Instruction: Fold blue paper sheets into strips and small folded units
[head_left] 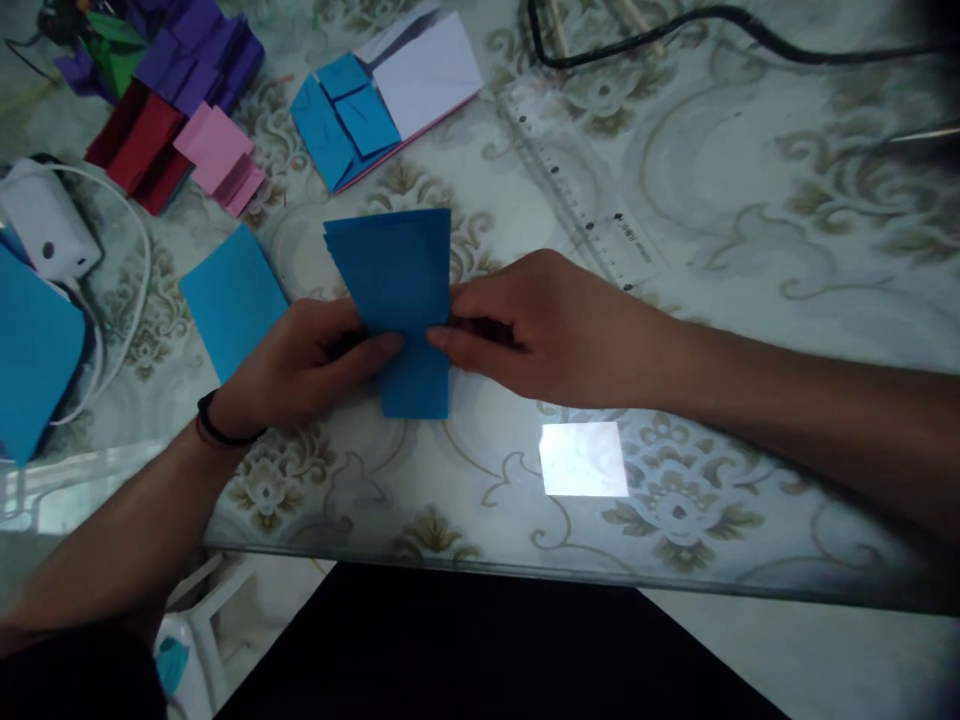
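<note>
at left, a blue sheet (pixel 229 300) lies partly hidden behind the left hand (pixel 319 355), which pinches the folded paper (pixel 401 270) with its thumb on the near face and its fingers behind. that paper sits between the hands, its long axis pointing away from the body, wider at the far end. the right hand (pixel 536 325) grips its right edge between thumb and fingers; both touch it, so neither is clearly nearer. farther right, beyond that hand, a clear ruler (pixel 574 195) carries dark print, too blurred to read.
</note>
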